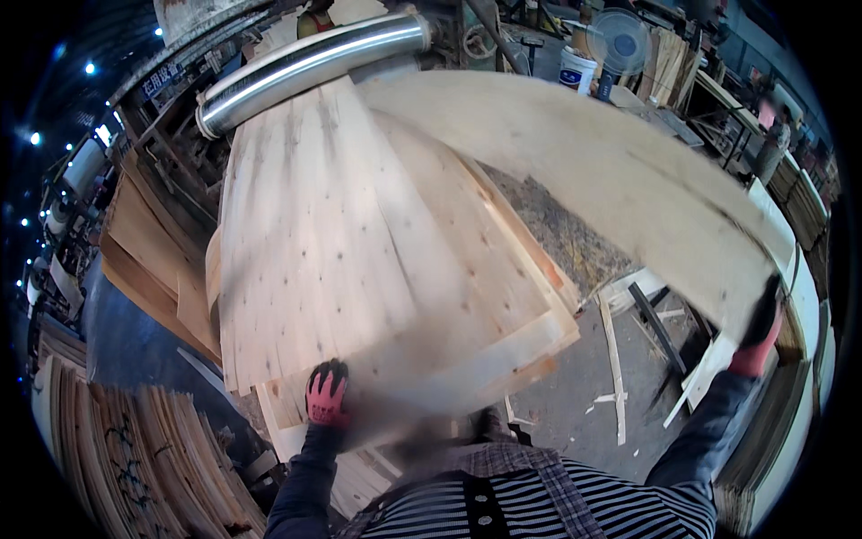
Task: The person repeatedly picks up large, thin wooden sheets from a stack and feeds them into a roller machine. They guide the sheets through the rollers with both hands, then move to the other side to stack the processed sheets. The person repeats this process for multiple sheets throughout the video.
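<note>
My right hand [761,340], in a pink and black glove, reaches far out to the right. It grips the end of a long, pale wood veneer sheet [575,144], which sweeps in an arc from the metal roller. My left hand [328,395], gloved the same way, rests at the near edge of a knotted veneer sheet [305,242], its fingers slightly apart. That sheet lies on a stack of veneer [516,256]. Motion blur smears the wood just right of my left hand, so its edges are unclear there.
A shiny metal roller [314,76] spans the far end of the stack. Bundled veneer [135,449] stands at lower left, brown sheets [153,260] above it. Wood scraps [615,377] litter the floor at right. Farther back are a fan [620,43], a white bucket [576,70] and other people.
</note>
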### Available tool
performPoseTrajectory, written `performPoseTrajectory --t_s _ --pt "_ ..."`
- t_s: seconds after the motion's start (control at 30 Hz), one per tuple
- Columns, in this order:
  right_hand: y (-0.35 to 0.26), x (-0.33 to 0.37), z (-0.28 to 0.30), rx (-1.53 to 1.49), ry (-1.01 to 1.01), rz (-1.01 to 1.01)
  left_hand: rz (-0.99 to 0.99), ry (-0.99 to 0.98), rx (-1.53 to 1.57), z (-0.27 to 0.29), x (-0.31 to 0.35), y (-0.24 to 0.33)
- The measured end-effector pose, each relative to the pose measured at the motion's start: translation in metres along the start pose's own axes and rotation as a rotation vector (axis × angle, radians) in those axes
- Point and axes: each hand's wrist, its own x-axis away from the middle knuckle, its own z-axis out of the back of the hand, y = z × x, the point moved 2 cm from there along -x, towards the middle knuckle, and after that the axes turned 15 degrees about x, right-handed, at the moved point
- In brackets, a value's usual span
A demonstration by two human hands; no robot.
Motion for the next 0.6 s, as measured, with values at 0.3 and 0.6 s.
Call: performPoseTrajectory --t_s 0.3,0.6 --pt "0.295 0.095 -0.124 -0.547 0.215 -0.335 0.034 -0.052 0.017 -0.004 -0.009 0.0" --pt "0.258 0.016 -0.215 0.288 0.295 -0.503 0.128 -0.094 0.063 -0.001 -0.011 0.012"
